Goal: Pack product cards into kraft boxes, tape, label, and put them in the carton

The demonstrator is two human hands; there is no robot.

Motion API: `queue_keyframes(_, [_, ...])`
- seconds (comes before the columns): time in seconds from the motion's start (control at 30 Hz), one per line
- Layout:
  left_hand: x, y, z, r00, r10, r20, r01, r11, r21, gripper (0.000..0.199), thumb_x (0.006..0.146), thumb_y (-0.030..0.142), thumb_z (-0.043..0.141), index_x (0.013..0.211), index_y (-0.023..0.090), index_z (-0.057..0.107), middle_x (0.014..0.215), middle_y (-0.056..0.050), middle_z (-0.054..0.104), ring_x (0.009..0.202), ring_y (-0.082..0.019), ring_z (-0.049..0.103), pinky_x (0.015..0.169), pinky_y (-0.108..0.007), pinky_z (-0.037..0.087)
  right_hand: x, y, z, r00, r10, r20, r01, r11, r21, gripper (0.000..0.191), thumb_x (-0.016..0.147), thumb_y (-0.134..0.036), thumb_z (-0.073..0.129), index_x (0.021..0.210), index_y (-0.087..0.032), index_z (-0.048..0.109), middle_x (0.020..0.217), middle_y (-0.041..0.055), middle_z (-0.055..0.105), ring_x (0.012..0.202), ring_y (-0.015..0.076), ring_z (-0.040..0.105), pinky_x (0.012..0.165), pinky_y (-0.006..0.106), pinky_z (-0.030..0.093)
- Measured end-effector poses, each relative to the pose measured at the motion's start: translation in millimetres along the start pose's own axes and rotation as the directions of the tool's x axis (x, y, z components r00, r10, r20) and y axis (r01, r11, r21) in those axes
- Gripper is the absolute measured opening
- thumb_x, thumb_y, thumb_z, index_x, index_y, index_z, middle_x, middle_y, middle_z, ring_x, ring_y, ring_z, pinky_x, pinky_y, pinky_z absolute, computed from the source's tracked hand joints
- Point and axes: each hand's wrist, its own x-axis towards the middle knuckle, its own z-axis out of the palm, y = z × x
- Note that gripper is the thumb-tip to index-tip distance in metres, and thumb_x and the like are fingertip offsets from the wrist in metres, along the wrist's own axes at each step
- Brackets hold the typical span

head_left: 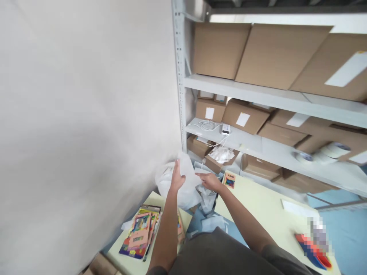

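Note:
My left hand (177,179) is raised in front of a white plastic bag (186,189), its fingers stretched upward and the thumb out to the side. Nothing shows in its grasp. Facing it from the right is my right hand (211,181), index finger pointing left and the other fingers partly bent. A small white sheet (202,170) appears just behind that fingertip; whether they touch I cannot tell. Below the hands, crumpled white wrappings (207,199) lie beside the bag.
Left, a pale table (123,250) carries stacked colourful booklets (139,231). On the right table (258,206) lie a small colourful card (229,180) and a red-blue item (311,250). A metal shelf (258,86) holds cardboard boxes (281,53), tape rolls (334,150) and a cable (207,125).

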Motion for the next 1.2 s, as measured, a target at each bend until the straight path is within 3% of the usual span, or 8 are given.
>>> queue_keyframes(0.17, [17, 28, 77.6, 0.990, -0.122, 0.073, 0.128, 0.989, -0.078, 0.107, 0.071, 0.011, 0.071, 0.167, 0.023, 0.025, 0.154, -0.013, 0.055, 0.153, -0.029, 0.042, 0.128, -0.048, 0.030, -93, 46, -36, 0.989, 0.149, -0.021, -0.149, 0.988, -0.048, 0.032, 0.078, -0.003, 0.052, 0.092, -0.021, 0.075, 0.143, 0.0071, 0.070, 0.115, 0.0231, 0.073, 0.092, 0.029, 0.053])
queue_keyframes(0.3, [6, 67, 153.9, 0.951, -0.205, 0.232, 0.224, 0.973, -0.062, 0.058, 0.074, 0.022, 0.073, 0.132, 0.022, 0.068, 0.105, -0.007, 0.076, 0.109, -0.027, 0.071, 0.107, -0.047, 0.051, -178, 88, -66, 0.932, 0.337, -0.131, -0.342, 0.940, -0.014, 0.044, 0.080, -0.005, 0.052, 0.114, -0.022, 0.075, 0.140, 0.0073, 0.071, 0.111, 0.0235, 0.073, 0.092, 0.029, 0.052])
queue_keyframes(0.4, [-14, 105, 210.5, 0.934, -0.151, 0.323, 0.166, 0.986, -0.020, 0.021, 0.075, 0.032, 0.072, 0.092, 0.019, 0.075, 0.095, -0.008, 0.076, 0.097, -0.027, 0.071, 0.097, -0.046, 0.055, -244, 117, -82, 0.832, 0.505, -0.229, -0.506, 0.860, 0.058, 0.045, 0.083, -0.008, 0.054, 0.121, -0.023, 0.073, 0.127, 0.0069, 0.078, 0.105, 0.0238, 0.074, 0.090, 0.029, 0.051])
queue_keyframes(0.5, [-34, 140, 253.9, 0.925, -0.113, 0.362, 0.142, 0.988, -0.056, 0.023, 0.079, 0.041, 0.067, 0.088, 0.020, 0.071, 0.093, -0.005, 0.076, 0.093, -0.024, 0.071, 0.088, -0.037, 0.057, -311, 148, -93, 0.692, 0.668, -0.274, -0.664, 0.738, 0.122, 0.034, 0.084, -0.012, 0.057, 0.110, -0.024, 0.074, 0.107, 0.0065, 0.081, 0.094, 0.0235, 0.073, 0.084, 0.027, 0.049])
queue_keyframes(0.63, [-49, 172, 284.2, 0.918, -0.144, 0.369, 0.196, 0.975, -0.107, 0.029, 0.081, 0.048, 0.065, 0.092, 0.021, 0.069, 0.082, -0.002, 0.074, 0.081, -0.019, 0.070, 0.078, -0.029, 0.056, -402, 191, -93, 0.550, 0.770, -0.323, -0.733, 0.631, 0.255, 0.035, 0.077, -0.007, 0.056, 0.101, -0.024, 0.075, 0.101, 0.0057, 0.080, 0.091, 0.0221, 0.072, 0.082, 0.027, 0.049])
queue_keyframes(0.83, [-76, 189, 306.2, 0.812, -0.151, 0.564, 0.276, 0.951, -0.143, 0.044, 0.067, 0.052, 0.077, 0.094, 0.018, 0.075, 0.091, -0.006, 0.079, 0.071, -0.019, 0.069, 0.071, -0.032, 0.058, -519, 237, -66, 0.379, 0.871, -0.312, -0.530, 0.480, 0.699, 0.025, 0.078, -0.022, 0.055, 0.092, -0.021, 0.076, 0.097, 0.0078, 0.080, 0.089, 0.0237, 0.074, 0.081, 0.034, 0.057])
queue_keyframes(1.07, [-110, 199, 339.9, 0.782, -0.238, 0.577, 0.368, 0.922, -0.119, 0.041, 0.066, 0.047, 0.076, 0.094, 0.016, 0.077, 0.094, -0.007, 0.078, 0.063, -0.016, 0.066, 0.051, -0.029, 0.055, -502, 237, 19, 0.444, 0.889, -0.111, -0.508, 0.352, 0.786, 0.082, 0.062, -0.026, 0.080, 0.142, -0.031, 0.062, 0.156, 0.0140, 0.056, 0.130, 0.0314, 0.064, 0.093, 0.043, 0.058])
queue_keyframes(1.2, [-111, 188, 339.9, 0.739, -0.243, 0.629, 0.392, 0.914, -0.107, 0.038, 0.063, 0.043, 0.075, 0.090, 0.016, 0.076, 0.082, -0.005, 0.075, 0.061, -0.017, 0.065, 0.049, -0.029, 0.054, -434, 235, 61, 0.422, 0.895, -0.142, -0.503, 0.362, 0.785, 0.038, 0.072, -0.041, 0.079, 0.107, -0.026, 0.076, 0.133, 0.0127, 0.072, 0.126, 0.0309, 0.067, 0.100, 0.047, 0.055])
